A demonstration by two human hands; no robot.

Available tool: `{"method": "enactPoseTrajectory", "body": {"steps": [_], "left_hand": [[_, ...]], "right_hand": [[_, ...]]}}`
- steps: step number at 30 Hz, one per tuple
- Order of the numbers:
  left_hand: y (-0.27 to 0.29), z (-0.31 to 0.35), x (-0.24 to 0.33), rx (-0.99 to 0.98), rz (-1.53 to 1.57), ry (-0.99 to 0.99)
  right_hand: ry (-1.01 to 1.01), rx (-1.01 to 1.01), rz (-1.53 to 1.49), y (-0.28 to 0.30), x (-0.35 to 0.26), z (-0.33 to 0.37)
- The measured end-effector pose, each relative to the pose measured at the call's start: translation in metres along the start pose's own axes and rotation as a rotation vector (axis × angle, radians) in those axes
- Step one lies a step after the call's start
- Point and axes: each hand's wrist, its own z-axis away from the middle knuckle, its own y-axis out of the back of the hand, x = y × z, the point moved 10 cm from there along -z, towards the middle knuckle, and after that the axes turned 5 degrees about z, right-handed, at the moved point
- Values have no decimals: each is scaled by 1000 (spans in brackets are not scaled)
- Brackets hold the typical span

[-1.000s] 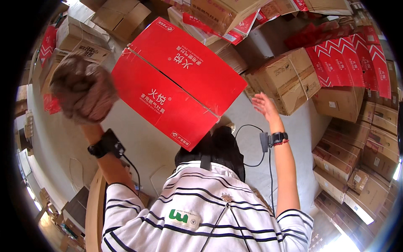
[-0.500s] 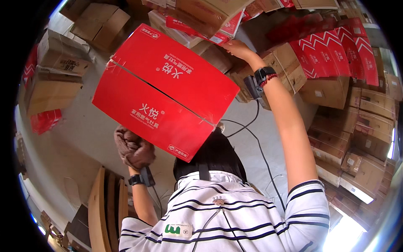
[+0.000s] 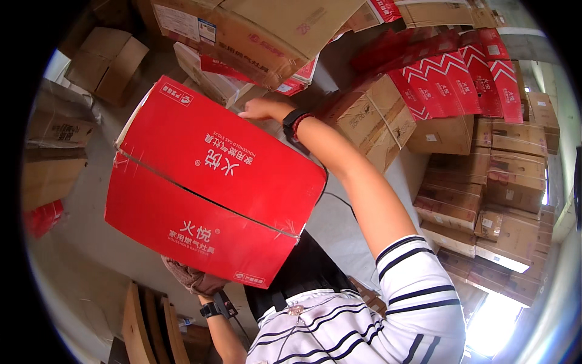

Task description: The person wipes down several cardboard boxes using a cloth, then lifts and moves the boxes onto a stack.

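Observation:
A big red carton [image 3: 200, 164] with a taped centre seam lies tilted in front of me, its near corner over my dark trousers. My left hand [image 3: 194, 278], in a brown knitted glove, is pressed against the carton's near-left underside; its fingers are mostly hidden there. Bare, with fingers stretched out, my right hand [image 3: 267, 109] reaches across to the carton's far edge. Whether its fingertips touch that edge is unclear. Just behind it, a red-and-white package [image 3: 297, 79] shows under a large brown box [image 3: 260, 39].
A strapped brown box [image 3: 370, 121] stands to the right of my forearm. Red flattened cartons [image 3: 445, 85] lean behind it, and brown boxes [image 3: 509, 164] are stacked at right. An open box [image 3: 106, 64] sits far left. Upright boards [image 3: 142, 327] stand near my left arm.
My right hand has left the red package at the back and come left to the red carton's far edge. The carton sits lower and farther left in view, covering more of the gloved hand.

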Motion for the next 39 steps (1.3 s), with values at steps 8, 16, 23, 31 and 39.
{"method": "enactPoseTrajectory", "body": {"steps": [8, 16, 23, 31, 39], "left_hand": [[-36, -7, 17, 114, 120, 36], [-35, -4, 46, 155, 116, 40], [-21, 12, 112, 155, 125, 123], [-121, 9, 137, -279, 946, 750], [-235, 86, 157, -967, 1213, 1446]], "right_hand": [[260, -191, -940, -44, -23, -12], [153, -126, -1087, 8, -53, 49], [-97, -80, -1696, -97, 23, 78], [-645, 263, -1935, -253, 182, 357], [-1000, 544, -1993, -372, 217, 578]]}}
